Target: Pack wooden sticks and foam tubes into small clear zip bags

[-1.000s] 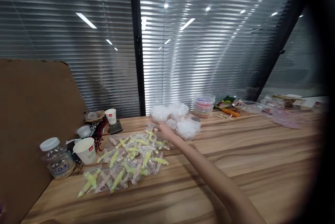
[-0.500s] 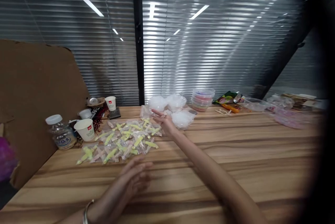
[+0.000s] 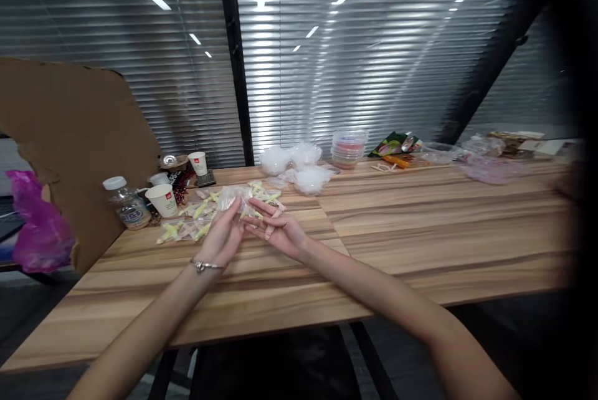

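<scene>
My left hand, with a silver bracelet at the wrist, is closed on a clear plastic bag that stands up above its thumb. Close beside it is my right hand, palm turned up and fingers stretched toward the bag. A pale narrow piece shows across the right fingers; whether it is held or lies behind them I cannot tell. Beneath and beyond both hands, small clear bags with yellow-green and pale pink pieces are spread on the wooden table. The hands partly hide them.
On the left stand a lidded jar, a paper cup and a cardboard panel. White puffy bundles and stacked plastic tubs are at the back. Packets and plastic bags lie at the far right.
My right hand has drawn back from near the white bundles. Both hands have come together over the small bags, and the left now holds a clear bag. The view has tipped downward.
</scene>
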A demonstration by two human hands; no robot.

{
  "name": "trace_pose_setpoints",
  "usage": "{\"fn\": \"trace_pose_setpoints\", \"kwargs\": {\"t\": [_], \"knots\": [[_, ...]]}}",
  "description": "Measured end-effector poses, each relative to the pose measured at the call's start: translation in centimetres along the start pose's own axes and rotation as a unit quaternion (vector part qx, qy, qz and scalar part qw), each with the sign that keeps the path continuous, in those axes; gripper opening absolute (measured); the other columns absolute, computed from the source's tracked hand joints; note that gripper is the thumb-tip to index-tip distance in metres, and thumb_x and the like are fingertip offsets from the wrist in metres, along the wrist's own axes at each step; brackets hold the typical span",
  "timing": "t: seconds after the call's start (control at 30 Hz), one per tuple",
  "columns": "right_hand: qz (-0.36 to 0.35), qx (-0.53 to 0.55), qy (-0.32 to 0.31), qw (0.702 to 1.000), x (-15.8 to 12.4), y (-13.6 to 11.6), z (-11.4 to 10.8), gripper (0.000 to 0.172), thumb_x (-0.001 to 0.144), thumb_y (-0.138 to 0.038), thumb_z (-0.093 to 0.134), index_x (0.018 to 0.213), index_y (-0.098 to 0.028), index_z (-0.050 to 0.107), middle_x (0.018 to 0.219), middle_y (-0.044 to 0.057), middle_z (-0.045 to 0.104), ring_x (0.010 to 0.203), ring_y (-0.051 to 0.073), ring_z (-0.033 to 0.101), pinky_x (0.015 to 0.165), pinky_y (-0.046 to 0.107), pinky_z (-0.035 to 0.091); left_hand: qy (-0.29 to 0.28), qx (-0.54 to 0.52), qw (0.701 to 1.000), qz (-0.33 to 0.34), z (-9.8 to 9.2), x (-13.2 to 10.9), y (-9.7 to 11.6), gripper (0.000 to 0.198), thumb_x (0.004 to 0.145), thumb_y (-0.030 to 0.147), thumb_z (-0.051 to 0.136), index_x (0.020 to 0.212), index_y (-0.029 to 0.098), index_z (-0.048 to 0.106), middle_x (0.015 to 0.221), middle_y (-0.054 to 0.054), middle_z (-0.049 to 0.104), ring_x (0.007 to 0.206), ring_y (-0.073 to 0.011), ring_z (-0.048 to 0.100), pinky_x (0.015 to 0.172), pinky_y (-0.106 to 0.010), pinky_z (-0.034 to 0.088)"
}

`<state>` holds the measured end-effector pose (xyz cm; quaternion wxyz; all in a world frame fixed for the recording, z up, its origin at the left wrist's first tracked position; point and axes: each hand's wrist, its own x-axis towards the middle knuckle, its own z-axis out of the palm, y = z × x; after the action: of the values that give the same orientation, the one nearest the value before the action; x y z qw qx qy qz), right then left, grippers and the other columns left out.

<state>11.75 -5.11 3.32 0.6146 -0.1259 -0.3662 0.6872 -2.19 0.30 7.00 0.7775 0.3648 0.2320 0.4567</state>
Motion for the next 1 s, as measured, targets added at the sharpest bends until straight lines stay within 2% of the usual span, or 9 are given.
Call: {"fn": "trace_pose_setpoints", "kwargs": {"t": [0.1,0.17,0.23,0.33,0.47,0.57,0.73,0.9,1.0], "knots": [[0.016,-0.07,0.007,0.997,-0.6,0.1,-0.9,0.053,0.073,-0.009,0.062,0.124,-0.02,0.055,0.131,0.007,0.054,0.102,0.019,0.062,0.098,0.035,0.043,-0.006,-0.007,0.999,0.049,-0.1,2.0,-0.2,0.023,0.082,0.019,0.065,0.105,0.019,0.063,0.118,-0.006,0.063,0.11,-0.0157,0.057,0.088,-0.024,0.049],[0.035,-0.11,0.024,0.993,-0.6,0.2,-2.4,0.05,0.072,-0.013,0.066,0.121,-0.02,0.056,0.131,0.008,0.053,0.094,0.017,0.064,0.087,0.03,0.048,-0.021,-0.01,0.998,0.061,-0.7,3.1,-0.8,0.026,0.082,0.016,0.064,0.108,0.017,0.063,0.12,-0.008,0.063,0.113,-0.0166,0.056,0.092,-0.025,0.048],[0.027,-0.126,0.074,0.989,-0.4,0.5,-4.0,0.043,0.073,-0.019,0.067,0.115,-0.019,0.058,0.119,0.008,0.061,0.078,0.013,0.064,0.069,0.025,0.049,-0.046,-0.008,0.999,0.019,-1.6,3.9,-1.6,0.028,0.082,0.016,0.063,0.11,0.017,0.062,0.123,-0.009,0.061,0.11,-0.0182,0.058,0.091,-0.029,0.049],[-0.013,-0.139,0.147,0.979,0.2,1.0,-5.6,0.032,0.074,-0.031,0.068,0.102,-0.018,0.059,0.092,0.004,0.066,0.057,0.007,0.053,0.056,0.021,0.043,-0.079,-0.022,0.996,-0.016,-2.7,4.5,-2.9,0.03,0.082,0.016,0.063,0.111,0.015,0.061,0.122,-0.011,0.061,0.105,-0.0193,0.061,0.089,-0.032,0.051],[-0.036,-0.161,0.176,0.97,0.4,1.7,-6.2,0.031,0.075,-0.042,0.068,0.092,-0.018,0.058,0.076,0.0,0.06,0.048,0.005,0.04,0.047,0.018,0.032,-0.11,-0.016,0.993,-0.026,-3.2,4.4,-4.5,0.027,0.081,0.017,0.064,0.108,0.014,0.063,0.114,-0.011,0.065,0.098,-0.0193,0.064,0.089,-0.033,0.05],[-0.049,-0.202,0.188,0.96,0.4,2.3,-6.3,0.032,0.074,-0.045,0.068,0.088,-0.018,0.058,0.065,-0.003,0.053,0.047,0.005,0.035,0.044,0.019,0.023,-0.115,-0.005,0.993,-0.04,-3.3,4.3,-5.7,0.023,0.08,0.018,0.065,0.102,0.012,0.066,0.107,-0.011,0.067,0.096,-0.0196,0.064,0.09,-0.033,0.049],[-0.053,-0.265,0.208,0.94,0.5,2.8,-6.8,0.033,0.072,-0.045,0.07,0.082,-0.016,0.058,0.053,-0.005,0.042,0.046,0.006,0.031,0.045,0.021,0.019,-0.114,0.029,0.992,-0.043,-4.1,4.4,-6.9,0.018,0.082,0.023,0.064,0.096,0.013,0.068,0.1,-0.008,0.069,0.09,-0.0177,0.065,0.086,-0.029,0.049],[-0.044,-0.301,0.179,0.936,0.5,2.6,-6.7,0.038,0.072,-0.05,0.068,0.083,-0.015,0.059,0.059,-0.003,0.047,0.05,0.008,0.037,0.047,0.022,0.023,-0.122,0.031,0.991,-0.053,-4.1,4.2,-6.9,0.021,0.085,0.03,0.06,0.097,0.014,0.067,0.103,-0.009,0.068,0.089,-0.0194,0.064,0.082,-0.032,0.051],[-0.045,-0.314,0.17,0.933,0.4,2.5,-6.6,0.037,0.073,-0.051,0.066,0.08,-0.016,0.057,0.062,-0.002,0.05,0.053,0.009,0.039,0.049,0.023,0.026,-0.103,0.013,0.993,-0.059,-3.8,4.0,-6.7,0.021,0.087,0.031,0.057,0.095,0.014,0.066,0.1,-0.008,0.068,0.088,-0.0194,0.064,0.081,-0.032,0.052]]}}
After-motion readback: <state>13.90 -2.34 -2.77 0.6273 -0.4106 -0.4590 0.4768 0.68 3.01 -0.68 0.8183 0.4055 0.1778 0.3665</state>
